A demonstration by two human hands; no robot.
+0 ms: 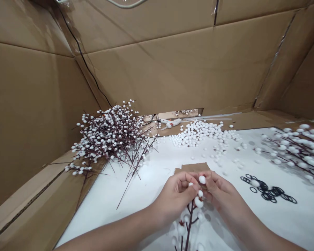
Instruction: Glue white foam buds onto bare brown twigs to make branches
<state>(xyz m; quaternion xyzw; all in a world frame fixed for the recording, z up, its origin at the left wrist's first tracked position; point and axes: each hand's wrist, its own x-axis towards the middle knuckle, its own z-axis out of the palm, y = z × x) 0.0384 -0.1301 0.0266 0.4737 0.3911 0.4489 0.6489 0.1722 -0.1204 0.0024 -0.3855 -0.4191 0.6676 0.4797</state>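
Note:
My left hand (172,197) is closed, thumb and fingers pinching the upper end of a dark brown artificial berry branch (188,226). The branch runs down toward the bottom edge of the head view, with white berries and small reddish-brown star-shaped caps along its twigs. Close against it, my right hand (222,193) pinches a white foam berry (202,179) between thumb and fingers. The fingertips of both hands nearly meet, and the berry's far side is hidden. Behind them lies a torn piece of cardboard (196,168), partly covered by the hands.
A large heap of berry branches (107,136) lies at the left, and more branches (295,150) at the right. Loose white berries (199,132) spread across the back of the white board (120,223). Black rings (268,191) lie right. A glue gun (174,122) rests near the cardboard wall (167,69).

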